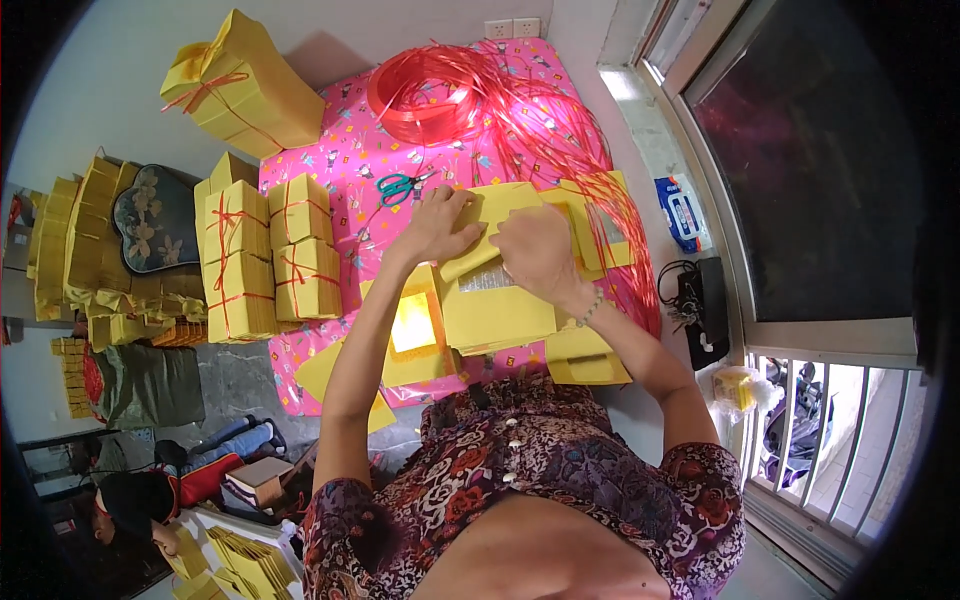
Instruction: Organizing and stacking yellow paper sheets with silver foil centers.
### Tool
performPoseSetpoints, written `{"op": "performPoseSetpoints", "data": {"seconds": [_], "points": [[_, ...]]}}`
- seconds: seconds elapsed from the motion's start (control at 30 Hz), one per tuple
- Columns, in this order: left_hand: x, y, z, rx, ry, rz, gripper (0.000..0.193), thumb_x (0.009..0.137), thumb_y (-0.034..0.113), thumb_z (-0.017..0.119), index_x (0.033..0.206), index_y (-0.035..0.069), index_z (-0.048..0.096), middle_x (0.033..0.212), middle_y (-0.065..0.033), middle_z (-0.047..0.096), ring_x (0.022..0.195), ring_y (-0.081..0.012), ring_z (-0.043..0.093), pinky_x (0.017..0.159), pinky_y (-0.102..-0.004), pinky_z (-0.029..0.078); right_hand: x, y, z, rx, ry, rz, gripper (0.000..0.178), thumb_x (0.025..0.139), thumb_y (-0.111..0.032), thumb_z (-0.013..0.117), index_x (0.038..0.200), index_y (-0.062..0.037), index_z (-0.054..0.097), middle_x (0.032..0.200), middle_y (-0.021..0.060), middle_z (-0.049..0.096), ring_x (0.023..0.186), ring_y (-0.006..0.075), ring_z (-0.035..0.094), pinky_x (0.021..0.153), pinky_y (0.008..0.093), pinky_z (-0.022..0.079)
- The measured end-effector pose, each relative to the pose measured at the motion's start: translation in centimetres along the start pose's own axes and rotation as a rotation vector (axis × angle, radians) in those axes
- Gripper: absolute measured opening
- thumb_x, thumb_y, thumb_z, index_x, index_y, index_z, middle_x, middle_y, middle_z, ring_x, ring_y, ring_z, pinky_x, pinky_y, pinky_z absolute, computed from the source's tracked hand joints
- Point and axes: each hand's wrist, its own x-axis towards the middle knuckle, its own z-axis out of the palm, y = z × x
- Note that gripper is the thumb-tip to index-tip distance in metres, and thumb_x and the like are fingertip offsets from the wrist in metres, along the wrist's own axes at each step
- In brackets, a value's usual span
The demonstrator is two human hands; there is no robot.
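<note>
In front of me on the table lies a stack of yellow paper envelopes (498,318), the top one with a clear window and a folded flap (478,255). My left hand (440,228) rests on the stack's left side with fingers apart. Over the flap, my right hand (543,255) is closed and slightly blurred, knuckles down; anything inside it is hidden. Left of the stack, another yellow envelope (437,340) has a brightly lit window. More yellow pieces lie under and right of the stack. Teal-handled scissors (396,188) lie beyond my left hand.
Red plastic strapping (425,100) lies coiled on the pink patterned tablecloth (350,150), strands trailing right. Tied yellow bundles (240,255) stand at left. A blue wipes pack (683,215) and black cables (682,300) line the right ledge. A person (140,510) is at lower left.
</note>
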Motion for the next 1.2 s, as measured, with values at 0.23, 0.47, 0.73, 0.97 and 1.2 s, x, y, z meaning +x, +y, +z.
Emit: {"op": "performPoseSetpoints", "data": {"seconds": [0.23, 0.47, 0.73, 0.97, 1.2], "points": [[0.7, 1.3, -1.2, -0.351, -0.181, -0.13, 0.066, 0.088, 0.047, 0.054, 0.138, 0.006, 0.042, 0.124, -0.0191, 0.052, 0.119, -0.0328, 0.047, 0.101, -0.041, 0.036, 2.1, 2.4, -1.3, -0.003, 0.093, -0.124, 0.028, 0.07, -0.015, 0.069, 0.097, -0.0163, 0.064, 0.107, -0.0008, 0.059, 0.117, 0.0202, 0.051, 0.109, 0.0477, 0.022], [-0.4, 2.7, -2.1, -1.216, -0.275, -0.29, 0.062, 0.088, 0.035, 0.06, 0.134, -0.003, 0.043, 0.123, -0.0096, 0.057, 0.111, -0.0174, 0.055, 0.094, -0.0278, 0.042, 3.7, 1.7, -4.4, 0.04, 0.124, -0.2, 0.027, 0.07, -0.015, 0.068, 0.096, -0.0179, 0.063, 0.112, -0.0018, 0.059, 0.12, 0.0202, 0.05, 0.111, 0.0482, 0.019], [-1.8, 3.1, -1.2, -1.225, -0.4, -0.233, 0.046, 0.089, 0.021, 0.065, 0.129, 0.004, 0.049, 0.111, -0.0022, 0.062, 0.099, -0.0087, 0.059, 0.085, -0.0228, 0.046, 1.4, 0.6, -5.3, 0.015, 0.21, -0.163, 0.027, 0.075, -0.012, 0.063, 0.102, -0.017, 0.064, 0.129, 0.0062, 0.052, 0.127, 0.029, 0.042, 0.11, 0.05, 0.024], [-3.7, 6.5, 1.8, -1.354, 0.287, -0.011, 0.035, 0.089, 0.01, 0.066, 0.119, 0.002, 0.05, 0.109, -0.0048, 0.062, 0.095, -0.0124, 0.061, 0.085, -0.0262, 0.049, -1.1, -1.1, -4.0, 0.797, 0.186, 0.55, 0.046, 0.1, -0.022, 0.035, 0.137, 0.005, 0.033, 0.135, 0.0156, 0.041, 0.124, 0.0229, 0.041, 0.105, 0.0348, 0.032], [-5.2, 6.8, 4.9, -0.795, 0.375, -0.213, 0.034, 0.084, 0.013, 0.07, 0.107, 0.0, 0.048, 0.092, -0.0068, 0.062, 0.076, -0.0067, 0.054, 0.062, -0.0207, 0.042, -3.3, -1.1, -1.8, 1.016, 0.19, 0.673, 0.033, 0.102, -0.023, 0.042, 0.123, 0.0016, 0.046, 0.108, 0.0066, 0.056, 0.1, 0.0101, 0.05, 0.087, 0.0257, 0.041]]}}
